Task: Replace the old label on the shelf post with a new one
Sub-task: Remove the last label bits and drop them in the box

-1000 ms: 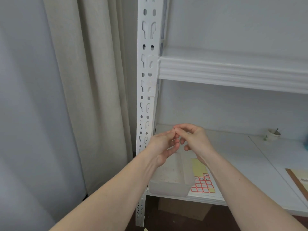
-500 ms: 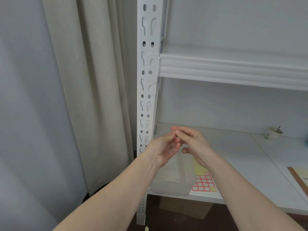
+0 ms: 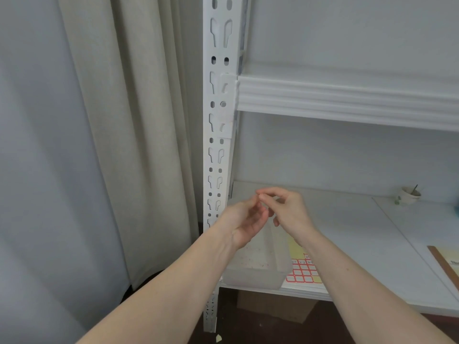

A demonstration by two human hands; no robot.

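The white slotted shelf post (image 3: 218, 155) stands in the middle, with pale label patches (image 3: 225, 125) stuck over its slots beside the upper shelf. Low in front of the post my two hands meet. My right hand (image 3: 289, 212) pinches thumb and forefinger together on a tiny pale scrap that is hardly visible. My left hand (image 3: 244, 219) has loosely curled fingers, its fingertips touching the right fingertips. A sheet of red-bordered labels (image 3: 301, 271) lies on the lower shelf, partly hidden by my right forearm.
A translucent plastic tub (image 3: 258, 269) sits on the lower shelf (image 3: 360, 244) under my hands. A small cup (image 3: 408, 194) stands at the back right, a brown-edged board (image 3: 444, 264) at the far right. Curtain (image 3: 139, 145) hangs left; cardboard box (image 3: 273, 306) below.
Both hands have stayed together in front of the post and sunk slightly lower. The fingers have shifted a little against each other.
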